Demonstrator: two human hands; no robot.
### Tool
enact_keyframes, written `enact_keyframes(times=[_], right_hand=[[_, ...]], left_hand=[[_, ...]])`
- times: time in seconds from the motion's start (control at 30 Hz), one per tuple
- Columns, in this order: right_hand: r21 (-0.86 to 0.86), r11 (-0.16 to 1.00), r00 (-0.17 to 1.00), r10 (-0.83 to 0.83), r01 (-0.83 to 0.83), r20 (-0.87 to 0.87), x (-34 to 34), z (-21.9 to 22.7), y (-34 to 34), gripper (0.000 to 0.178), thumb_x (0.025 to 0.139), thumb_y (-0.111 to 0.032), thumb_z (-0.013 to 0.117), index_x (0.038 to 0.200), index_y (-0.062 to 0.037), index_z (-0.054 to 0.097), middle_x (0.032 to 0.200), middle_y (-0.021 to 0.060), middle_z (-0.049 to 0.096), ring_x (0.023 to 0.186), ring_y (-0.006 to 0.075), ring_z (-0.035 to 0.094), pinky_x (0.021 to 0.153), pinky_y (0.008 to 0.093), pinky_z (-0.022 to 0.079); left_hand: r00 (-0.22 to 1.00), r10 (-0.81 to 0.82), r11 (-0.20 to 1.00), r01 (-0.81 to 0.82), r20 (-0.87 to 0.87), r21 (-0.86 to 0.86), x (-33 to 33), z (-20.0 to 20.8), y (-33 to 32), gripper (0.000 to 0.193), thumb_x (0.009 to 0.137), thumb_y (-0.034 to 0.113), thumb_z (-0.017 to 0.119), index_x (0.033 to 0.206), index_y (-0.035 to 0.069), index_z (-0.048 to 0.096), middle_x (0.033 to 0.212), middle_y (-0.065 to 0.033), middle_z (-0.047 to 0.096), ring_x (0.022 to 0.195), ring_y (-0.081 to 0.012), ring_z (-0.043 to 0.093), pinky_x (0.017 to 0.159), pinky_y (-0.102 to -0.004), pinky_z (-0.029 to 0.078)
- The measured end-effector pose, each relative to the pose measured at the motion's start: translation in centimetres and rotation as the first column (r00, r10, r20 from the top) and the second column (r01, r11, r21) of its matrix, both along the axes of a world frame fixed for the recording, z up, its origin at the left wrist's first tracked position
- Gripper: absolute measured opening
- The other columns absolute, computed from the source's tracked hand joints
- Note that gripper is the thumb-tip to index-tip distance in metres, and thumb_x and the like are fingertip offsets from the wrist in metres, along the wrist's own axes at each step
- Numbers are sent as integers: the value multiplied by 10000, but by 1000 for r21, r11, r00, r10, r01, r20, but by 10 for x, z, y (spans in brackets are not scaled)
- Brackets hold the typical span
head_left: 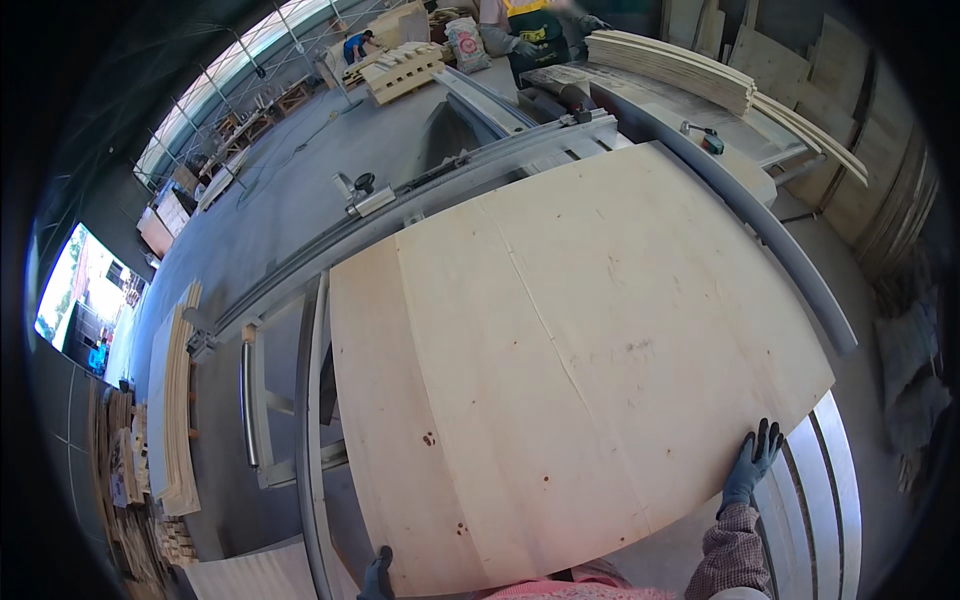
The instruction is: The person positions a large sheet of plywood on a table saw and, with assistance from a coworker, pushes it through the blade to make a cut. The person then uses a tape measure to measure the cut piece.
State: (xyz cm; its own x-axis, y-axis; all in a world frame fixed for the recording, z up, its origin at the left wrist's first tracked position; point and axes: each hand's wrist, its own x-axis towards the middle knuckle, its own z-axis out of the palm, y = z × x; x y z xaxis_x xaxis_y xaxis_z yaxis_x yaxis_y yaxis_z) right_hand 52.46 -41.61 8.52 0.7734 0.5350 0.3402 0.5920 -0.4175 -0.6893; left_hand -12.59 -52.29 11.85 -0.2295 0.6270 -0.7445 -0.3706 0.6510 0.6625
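Pink cloth (585,592) on the person's front and a checked sleeve (735,555) lie closest. Beside them, two gloved hands meet the near side of a big, pale plywood panel (580,370). The left hand (376,578) is at its near left corner, mostly cut off by the lower border, so I can't tell whether its fingers close on the edge. The right hand (752,465) rests open at the near right corner, fingers spread over the face, gripping nothing that I can see.

The panel lies flat across the machine's worktop, with knots and a pale crack in its face. Slatted metal (820,490) shows beyond its right corner, and a long grey fence (770,235) runs along its right side. Across the far left side stretches a metal rail (290,265) carrying a clamp with a black knob (364,184).

Past the fence are a green hand tool (712,144) and a stack of pale boards (680,68). A co-worker (535,35) in a dark apron stands behind them. Farther off, wood is piled on the floor (270,195), and another person in blue (355,46) bends over.
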Motion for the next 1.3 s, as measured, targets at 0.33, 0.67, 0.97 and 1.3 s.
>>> enact_keyframes(times=[0.33,0.67,0.97,1.3], right_hand=[[-71,995,993,79,-73,86,29,8,30,377,821,-54,521,1182,-141,584,1361,93,416,1308,286,274,1077,394,194],[-272,962,978,72,-16,198,41,14,62,401,799,-159,581,1198,-196,569,1350,21,438,1317,235,278,1089,431,105],[-261,962,972,138,-85,193,31,24,66,365,802,-195,600,1166,-165,590,1281,21,513,1296,209,323,1100,433,56],[-289,952,964,165,-101,208,32,22,71,327,836,-252,562,1152,-180,597,1273,7,519,1285,213,338,1095,446,69]], left_hand=[[1000,-18,999,19,9,-42,41,21,40,568,888,410,500,1247,-19,405,1134,-182,558,1012,-344,564,870,-463,483],[1000,-13,999,13,6,-41,54,19,44,557,891,401,498,1246,-19,407,1137,-181,556,1005,-338,569,864,-459,486],[1000,-14,1000,14,-3,5,52,17,38,548,893,392,496,1245,-18,408,1139,-181,555,999,-332,574,859,-455,490],[982,172,971,-154,-83,184,18,-49,16,532,837,338,606,1227,10,451,1061,-182,580,923,-309,598,769,-462,524]])
